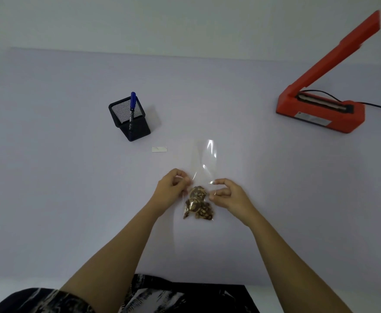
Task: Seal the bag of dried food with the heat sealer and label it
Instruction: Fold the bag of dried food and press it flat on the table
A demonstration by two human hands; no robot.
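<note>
On pale table (61, 188): clear bag (205, 159) pinched at both edges, left hand (170, 190) and right hand (229, 195). Pre-seal handling. Next: lay open end across raised heat sealer (320, 111).

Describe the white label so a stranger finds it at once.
On the pale table, find the black mesh pen holder left of centre. Just nearer the camera lies a small white rectangular paper label. It is the only flat white slip, not touching the clear plastic bag.
</note>
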